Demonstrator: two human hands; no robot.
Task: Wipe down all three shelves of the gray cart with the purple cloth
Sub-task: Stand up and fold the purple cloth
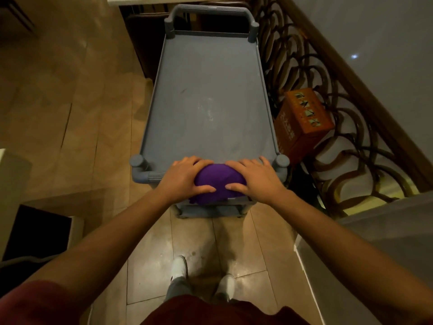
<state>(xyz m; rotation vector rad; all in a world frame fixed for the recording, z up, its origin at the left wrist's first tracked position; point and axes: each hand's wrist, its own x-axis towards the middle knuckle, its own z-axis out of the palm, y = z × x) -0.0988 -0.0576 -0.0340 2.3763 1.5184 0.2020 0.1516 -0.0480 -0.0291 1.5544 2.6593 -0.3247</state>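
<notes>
The gray cart stands lengthwise in front of me, its top shelf bare and marked with pale smudges. The purple cloth is bunched over the cart's near handle bar. My left hand grips the cloth's left side and my right hand grips its right side, fingers curled over the top. A bit of a lower shelf shows below the cloth; the rest of the lower shelves is hidden under the top one.
An orange cardboard box sits on the floor right of the cart, against a dark scrolled railing. Wooden furniture stands at the cart's far left. A dark cabinet is at my left. My shoes are on the tiled floor.
</notes>
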